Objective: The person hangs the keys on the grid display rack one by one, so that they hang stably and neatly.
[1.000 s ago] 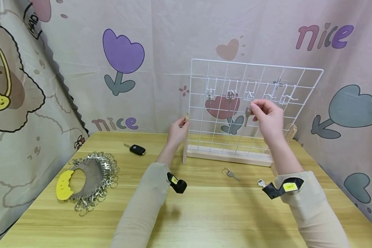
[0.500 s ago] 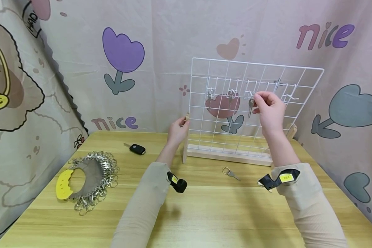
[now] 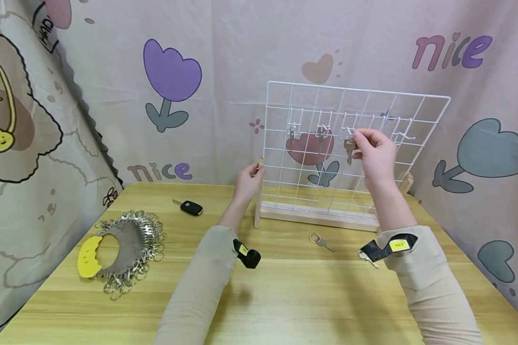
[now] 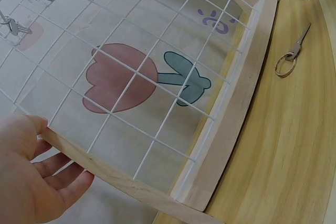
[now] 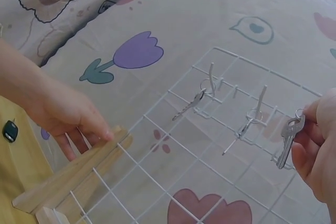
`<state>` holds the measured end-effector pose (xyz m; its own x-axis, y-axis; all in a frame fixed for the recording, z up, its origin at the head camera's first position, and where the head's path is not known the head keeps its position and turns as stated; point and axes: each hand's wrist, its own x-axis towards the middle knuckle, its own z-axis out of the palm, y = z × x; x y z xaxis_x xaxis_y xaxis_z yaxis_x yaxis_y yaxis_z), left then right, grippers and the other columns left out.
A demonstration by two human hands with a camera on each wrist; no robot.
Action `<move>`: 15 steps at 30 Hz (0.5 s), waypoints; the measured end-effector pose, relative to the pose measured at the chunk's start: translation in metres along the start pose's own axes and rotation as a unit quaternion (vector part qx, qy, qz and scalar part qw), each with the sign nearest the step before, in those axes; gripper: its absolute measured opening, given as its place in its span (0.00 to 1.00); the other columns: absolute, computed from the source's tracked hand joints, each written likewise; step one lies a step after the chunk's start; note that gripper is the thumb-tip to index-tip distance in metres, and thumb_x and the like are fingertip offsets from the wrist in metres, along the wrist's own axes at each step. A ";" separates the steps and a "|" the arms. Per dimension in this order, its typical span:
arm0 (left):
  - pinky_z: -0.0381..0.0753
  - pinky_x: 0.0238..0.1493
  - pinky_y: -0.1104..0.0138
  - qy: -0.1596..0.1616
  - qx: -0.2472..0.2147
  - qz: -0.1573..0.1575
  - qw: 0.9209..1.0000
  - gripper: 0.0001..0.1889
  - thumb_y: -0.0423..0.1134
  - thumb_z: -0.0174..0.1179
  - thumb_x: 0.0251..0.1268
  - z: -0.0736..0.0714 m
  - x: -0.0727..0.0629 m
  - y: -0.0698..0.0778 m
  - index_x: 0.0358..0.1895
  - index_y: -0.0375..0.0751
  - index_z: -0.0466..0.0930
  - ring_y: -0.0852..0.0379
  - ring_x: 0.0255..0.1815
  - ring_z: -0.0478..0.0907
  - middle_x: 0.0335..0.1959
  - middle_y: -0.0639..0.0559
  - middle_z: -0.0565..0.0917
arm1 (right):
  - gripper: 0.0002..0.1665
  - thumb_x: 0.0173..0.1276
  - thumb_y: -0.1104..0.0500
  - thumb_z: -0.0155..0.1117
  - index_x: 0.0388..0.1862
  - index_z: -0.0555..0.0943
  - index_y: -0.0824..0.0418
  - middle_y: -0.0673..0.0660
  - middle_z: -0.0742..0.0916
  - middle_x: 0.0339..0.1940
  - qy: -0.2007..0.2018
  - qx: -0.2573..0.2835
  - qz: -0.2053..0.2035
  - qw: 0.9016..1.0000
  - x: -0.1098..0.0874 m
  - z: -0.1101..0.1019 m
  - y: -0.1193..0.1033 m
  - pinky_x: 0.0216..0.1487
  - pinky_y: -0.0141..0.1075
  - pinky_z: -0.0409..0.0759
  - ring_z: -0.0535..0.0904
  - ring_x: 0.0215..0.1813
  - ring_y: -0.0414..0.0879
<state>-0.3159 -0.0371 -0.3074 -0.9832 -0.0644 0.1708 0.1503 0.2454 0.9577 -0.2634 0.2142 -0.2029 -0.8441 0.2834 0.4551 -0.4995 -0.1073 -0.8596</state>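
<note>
From my end, the right hand [image 3: 377,155] pinches a flat silver key [image 5: 287,136] close to the small ring at its top, blade hanging down; the left hand [image 3: 247,183] grips the squared wooden upright [image 4: 113,171], thumb on one side and fingers on the other, which I take as bracing. I read the step in hand as bringing that ring to the white hook [image 3: 348,130] just beside the right fingertips; I cannot tell whether the ring is over the prong; if it is not, the next move calls for lining it up, sliding it on, and only then letting go.

Between the hands spans the wire grid [image 4: 137,72], thin, white and rigid; left of the right hand, a first hanging key [image 5: 190,104] and a second hanging key [image 5: 242,129] dangle from its hooks; beneath lies the smooth, pale wooden base [image 3: 319,219]. Below and between the hands, a key with a brass-toned ring [image 3: 323,243] lies on the wood-grained table [image 3: 285,297]; another silver key [image 3: 368,258] shows beside the right cuff. Left of the left hand sits a glossy black car key [image 3: 192,208]; farther left, a curved grey band [image 3: 129,237] fringed with shiny metal loops, its yellow end piece [image 3: 89,257] scallop-edged.
</note>
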 end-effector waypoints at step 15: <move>0.71 0.58 0.61 -0.001 -0.001 0.002 1.000 0.25 0.46 0.51 0.69 0.000 -0.001 0.000 0.65 0.39 0.66 0.50 0.60 0.70 0.60 0.45 0.73 | 0.05 0.61 0.69 0.63 0.30 0.84 0.63 0.52 0.82 0.26 0.014 -0.006 -0.002 1.000 0.007 -0.003 0.012 0.23 0.24 0.76 0.76 0.25 0.39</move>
<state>-0.3149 -0.0375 -0.3074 -0.9829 -0.0621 0.1736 0.1537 0.2437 0.9576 -0.2747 0.2173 -0.2105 -0.8367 0.3094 0.4519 -0.5001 -0.0953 -0.8607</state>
